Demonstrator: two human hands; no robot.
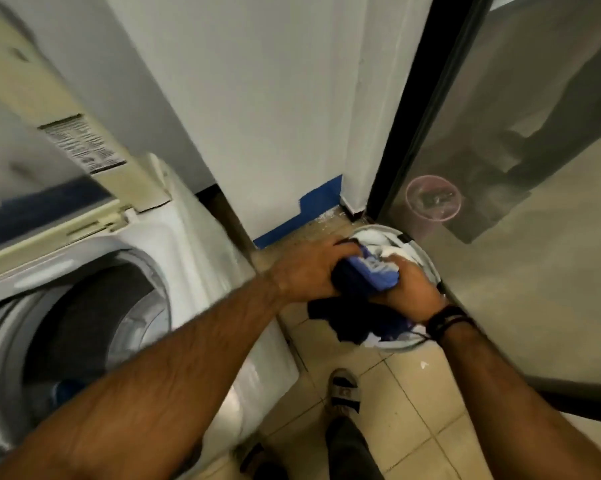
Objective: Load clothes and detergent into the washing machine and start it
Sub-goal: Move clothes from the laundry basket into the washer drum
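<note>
Clothes [365,275] bunched tight in curled left hand [306,271] and right hand [410,289] over basket [427,261]: lift clear, swing left into washing machine drum [84,320].

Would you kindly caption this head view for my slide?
Both hands lift blue clothes from a basket beside the open washing machine.

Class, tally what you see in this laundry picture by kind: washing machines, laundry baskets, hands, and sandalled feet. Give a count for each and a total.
Washing machines: 1 (washer, lid up)
Laundry baskets: 1 (basket, on the floor)
Hands: 2 (left hand, right hand, both gripping a clothes bundle)
Sandalled feet: 1 (foot)
Total: 5
</note>
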